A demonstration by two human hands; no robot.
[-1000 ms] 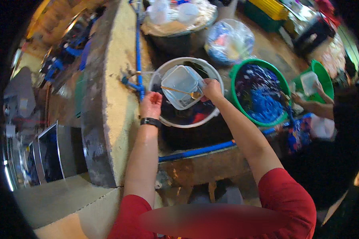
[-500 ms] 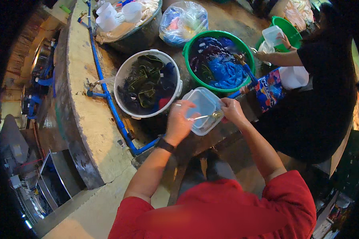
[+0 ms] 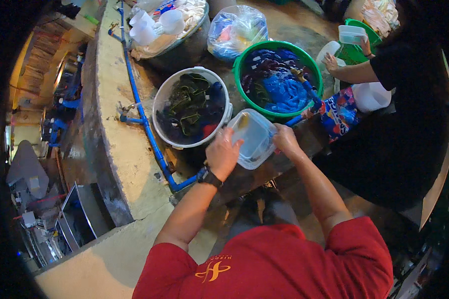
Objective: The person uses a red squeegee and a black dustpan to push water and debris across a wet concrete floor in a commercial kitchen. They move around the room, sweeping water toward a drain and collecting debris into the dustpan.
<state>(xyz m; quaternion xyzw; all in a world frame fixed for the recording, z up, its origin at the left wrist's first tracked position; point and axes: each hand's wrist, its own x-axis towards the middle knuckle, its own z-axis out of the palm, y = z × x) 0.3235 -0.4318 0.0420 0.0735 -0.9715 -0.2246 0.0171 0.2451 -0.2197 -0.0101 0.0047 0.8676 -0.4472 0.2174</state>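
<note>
A translucent square plastic tub (image 3: pixel 254 149) is between my two hands, just in front of two wash basins. My left hand (image 3: pixel 223 153) has its fingers closed at the tub's left edge, with the thumb lying along the near side. At the opposite edge, my right hand (image 3: pixel 287 140) grips the rim. Beyond my left hand, a white bucket (image 3: pixel 160 131) holds dark and olive cloth in water. Right of it, a green basin (image 3: pixel 238 84) contains dark clothes and a bright blue cloth (image 3: pixel 284 93), wet and bunched. Some fingertips are hidden behind the tub.
A blue pipe (image 3: pixel 154 149) with taps runs along the low wall at left. Behind stand a tub of pale cloth (image 3: pixel 134 52) and a clear bag (image 3: pixel 237 32) of coloured items. At right, a person in black (image 3: pixel 384 149) handles clear containers near another green basin (image 3: pixel 353 54).
My left hand has moved from over the tub to its left edge. The shiny, thin spoon-like object seen across the tub no longer shows. The other person's near hand has shifted slightly.
</note>
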